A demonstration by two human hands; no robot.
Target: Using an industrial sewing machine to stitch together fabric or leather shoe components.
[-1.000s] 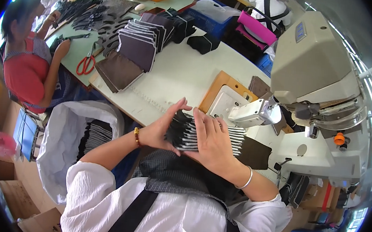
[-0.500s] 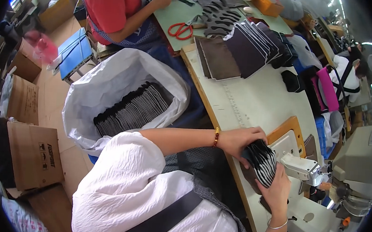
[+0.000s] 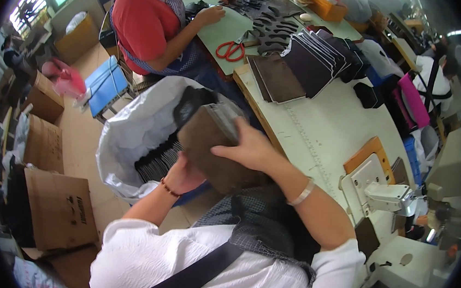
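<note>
Both hands clamped on brown stack of pieces point(image 3: 216, 151) | right hand point(image 3: 249, 148) on top | left hand point(image 3: 184, 175) beneath | white sack point(image 3: 133, 130) just left | worktop point(image 3: 325, 125) right

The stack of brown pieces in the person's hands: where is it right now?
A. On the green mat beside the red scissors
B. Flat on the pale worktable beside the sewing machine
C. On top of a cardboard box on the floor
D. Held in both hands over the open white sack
D: the left hand supports the stack of brown pieces from below and the right hand lies on top, beside the open white sack.
</note>
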